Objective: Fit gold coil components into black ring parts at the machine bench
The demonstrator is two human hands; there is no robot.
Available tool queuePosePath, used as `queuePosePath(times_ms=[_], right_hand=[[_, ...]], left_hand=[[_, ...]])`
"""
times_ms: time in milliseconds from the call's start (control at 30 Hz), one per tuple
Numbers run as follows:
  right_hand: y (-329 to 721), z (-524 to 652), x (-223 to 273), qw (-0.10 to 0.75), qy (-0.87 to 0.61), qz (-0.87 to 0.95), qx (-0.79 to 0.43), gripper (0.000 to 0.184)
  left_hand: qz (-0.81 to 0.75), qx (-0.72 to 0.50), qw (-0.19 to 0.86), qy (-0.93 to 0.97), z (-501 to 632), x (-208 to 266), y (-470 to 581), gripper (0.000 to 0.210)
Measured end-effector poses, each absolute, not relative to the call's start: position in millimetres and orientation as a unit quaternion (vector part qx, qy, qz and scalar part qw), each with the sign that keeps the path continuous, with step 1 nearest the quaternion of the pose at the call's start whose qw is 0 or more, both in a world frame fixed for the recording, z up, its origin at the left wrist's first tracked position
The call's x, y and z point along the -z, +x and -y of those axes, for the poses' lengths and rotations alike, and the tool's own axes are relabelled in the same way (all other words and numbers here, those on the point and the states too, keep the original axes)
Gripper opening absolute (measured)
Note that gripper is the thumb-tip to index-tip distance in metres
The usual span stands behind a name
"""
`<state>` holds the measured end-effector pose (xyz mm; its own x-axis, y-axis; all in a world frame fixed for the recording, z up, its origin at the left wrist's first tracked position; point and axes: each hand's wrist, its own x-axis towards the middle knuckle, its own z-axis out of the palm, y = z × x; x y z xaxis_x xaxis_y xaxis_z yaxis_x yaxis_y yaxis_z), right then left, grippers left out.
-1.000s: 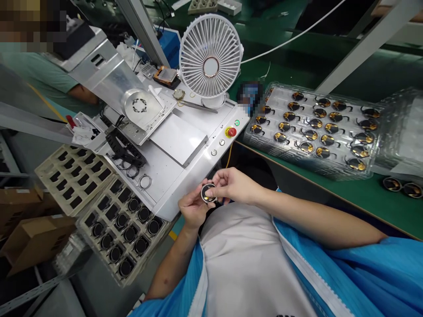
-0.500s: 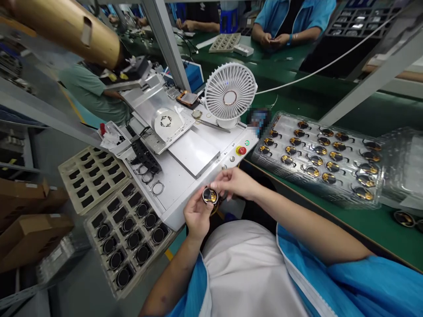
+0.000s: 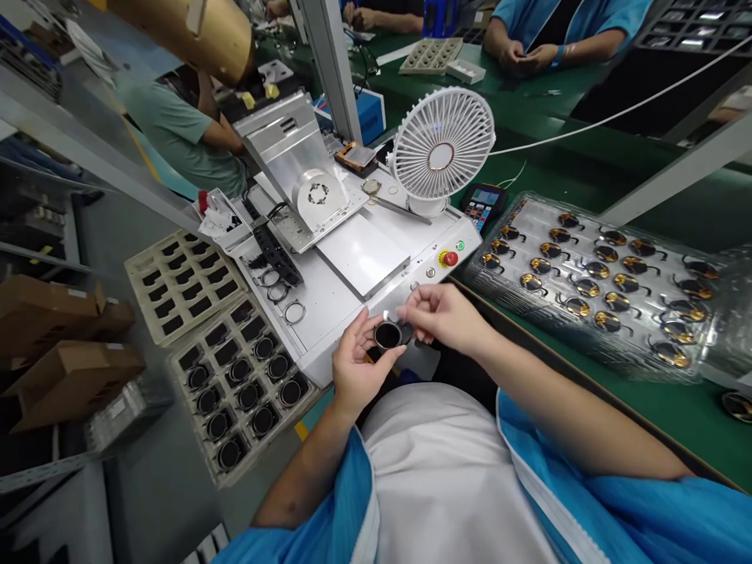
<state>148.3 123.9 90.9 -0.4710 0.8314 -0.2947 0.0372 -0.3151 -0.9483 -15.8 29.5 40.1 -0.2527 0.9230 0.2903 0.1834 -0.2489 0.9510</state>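
My left hand (image 3: 359, 364) holds a round watch screen (image 3: 388, 335) by its edge, between thumb and fingers, black face up and with a thin rim around it. Close by on the right, my right hand (image 3: 438, 317) is closed in a pinch at the screen's edge. A small dark piece and a pale glint show by its fingertips, too small to make out. Both hands are in front of the white machine (image 3: 352, 321), near my lap.
At left, a tray (image 3: 203, 462) holds several black round screens, beside a beige tray (image 3: 132, 270). To the right, stacked clear trays (image 3: 529, 301) carry screens with orange flex cables. A white fan (image 3: 442, 145), metal fixture (image 3: 320, 200) and red button (image 3: 450, 258) are on the machine. Co-workers sit beyond.
The screen in my left hand has turned from its orange-flex side to its black face. My right hand remains pinched beside it. The whole view has shifted somewhat.
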Motion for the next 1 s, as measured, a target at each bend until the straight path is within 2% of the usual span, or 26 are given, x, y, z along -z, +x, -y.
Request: queuePosePath(times_ms=[100, 400, 500, 600, 767, 833, 900, 933, 1000], right_hand=[[148, -99, -88, 0.254, -0.416, 0.518, -0.702, 0.047], [147, -95, -83, 0.269, -0.424, 0.549, -0.668, 0.036], [146, -96, -83, 0.263, -0.432, 0.545, -0.669, 0.037], [145, -97, -79, 0.292, -0.442, 0.534, -0.659, 0.038], [177, -97, -63, 0.297, -0.407, 0.497, -0.707, 0.043], [217, -97, -52, 0.368, -0.473, 0.496, -0.629, 0.043], [272, -93, -41, 0.453, -0.597, 0.484, -0.451, 0.039], [303, -88, -35, 0.471, -0.666, 0.469, -0.338, 0.037], [365, -70, -25, 0.452, -0.776, 0.421, -0.131, 0.034]], left_hand=[[-0.537, -0.575, 0.301, 0.539, -28, -43, -13, 0.082], [-0.54, -0.565, 0.289, 0.553, -26, -45, -11, 0.079], [-0.543, -0.565, 0.276, 0.556, -25, -45, -11, 0.077], [-0.539, -0.573, 0.269, 0.556, -25, -40, -8, 0.075], [-0.5, -0.535, 0.321, 0.6, -27, -28, 1, 0.073], [-0.486, -0.516, 0.337, 0.62, -28, -24, 1, 0.069], [-0.481, -0.523, 0.344, 0.614, -30, -19, -3, 0.06], [-0.483, -0.53, 0.349, 0.603, -31, -17, -5, 0.056], [-0.492, -0.538, 0.361, 0.581, -34, -12, -9, 0.052]])
